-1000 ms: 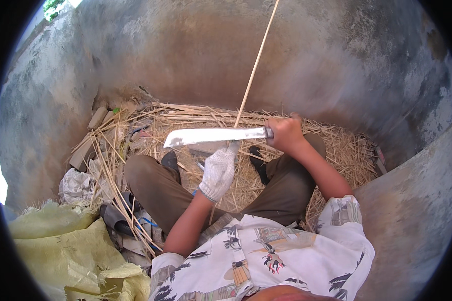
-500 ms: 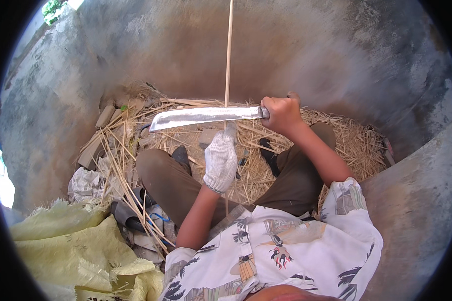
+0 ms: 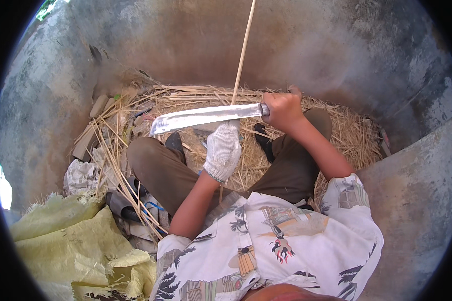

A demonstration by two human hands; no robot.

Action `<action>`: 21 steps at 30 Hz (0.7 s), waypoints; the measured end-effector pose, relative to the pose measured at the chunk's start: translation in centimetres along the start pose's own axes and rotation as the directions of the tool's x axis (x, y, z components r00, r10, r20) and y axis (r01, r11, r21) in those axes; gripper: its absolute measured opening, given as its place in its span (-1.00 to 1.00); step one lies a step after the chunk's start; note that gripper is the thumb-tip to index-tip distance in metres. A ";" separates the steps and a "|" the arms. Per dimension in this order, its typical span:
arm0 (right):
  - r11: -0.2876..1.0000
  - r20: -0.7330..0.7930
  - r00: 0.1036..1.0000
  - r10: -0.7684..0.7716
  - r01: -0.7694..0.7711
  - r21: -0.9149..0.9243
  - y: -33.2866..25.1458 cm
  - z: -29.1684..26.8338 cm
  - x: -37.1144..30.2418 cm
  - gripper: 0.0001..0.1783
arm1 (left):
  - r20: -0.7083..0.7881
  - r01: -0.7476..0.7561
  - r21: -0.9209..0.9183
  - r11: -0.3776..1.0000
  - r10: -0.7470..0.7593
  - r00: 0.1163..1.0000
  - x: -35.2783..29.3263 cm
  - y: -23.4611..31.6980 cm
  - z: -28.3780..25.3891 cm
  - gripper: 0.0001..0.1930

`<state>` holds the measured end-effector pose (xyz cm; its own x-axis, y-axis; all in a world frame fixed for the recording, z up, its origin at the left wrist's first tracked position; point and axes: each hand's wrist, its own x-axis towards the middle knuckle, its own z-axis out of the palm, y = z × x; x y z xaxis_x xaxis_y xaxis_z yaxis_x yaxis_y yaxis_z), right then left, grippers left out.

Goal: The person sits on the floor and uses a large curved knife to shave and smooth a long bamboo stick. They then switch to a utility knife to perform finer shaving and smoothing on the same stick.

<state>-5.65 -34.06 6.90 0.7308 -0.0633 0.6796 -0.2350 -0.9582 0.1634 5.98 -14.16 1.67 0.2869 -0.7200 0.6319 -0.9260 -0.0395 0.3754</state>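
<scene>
My right hand (image 3: 283, 111), bare and closed, grips the handle of a long machete (image 3: 201, 117). The broad, shiny blade lies crosswise, its tip to the left. A thin pale bamboo strip (image 3: 243, 52) stands up behind the blade, leaning slightly right, its top outside the picture. My left hand (image 3: 223, 148), in a white knitted glove, is closed round the strip just below the blade. The strip's lower end shows again under the glove's cuff. Whether the edge bites into the strip, I cannot tell.
Straw-like shavings (image 3: 354, 135) cover the ground between and beside my crossed legs. Several long strips (image 3: 118, 165) lie at the left, near bricks (image 3: 87, 140), a crumpled white bag (image 3: 81, 176) and a dark sandal (image 3: 121, 205). A yellow woven sack (image 3: 75, 246) lies lower left. A concrete wall (image 3: 186, 50) curves around.
The strip has tilted, its top shifting right. My left hand has moved slightly right and nearer the blade. The view has shifted a little; both grips stay the same.
</scene>
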 end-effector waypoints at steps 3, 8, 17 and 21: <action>0.996 0.029 0.995 0.091 -0.091 -0.007 -0.6 0.3 0.0 -0.83 | -0.029 0.023 0.008 1.000 -0.023 0.999 0.7 -0.2 0.2 -0.63; 0.996 0.054 0.995 0.080 -0.081 0.021 -2.1 -0.3 -1.2 -0.83 | 0.235 0.154 0.121 0.981 -0.179 0.955 0.1 -0.3 1.1 -0.67; 0.978 0.075 0.979 0.187 -0.193 0.078 -2.2 2.7 -1.9 -0.85 | 0.078 0.206 -0.046 0.978 -0.202 0.976 0.0 0.8 1.1 -0.59; 0.984 -0.006 0.985 0.174 -0.173 0.048 -2.0 3.3 -1.3 -0.84 | 0.045 0.118 -0.032 0.993 -0.116 0.992 -0.4 0.4 1.5 -0.60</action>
<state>-4.06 -32.99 3.35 0.6747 -0.2269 0.7023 -0.3270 -0.9450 0.0088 5.09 -14.94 0.51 0.3812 -0.7411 0.5527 -0.8775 -0.1020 0.4685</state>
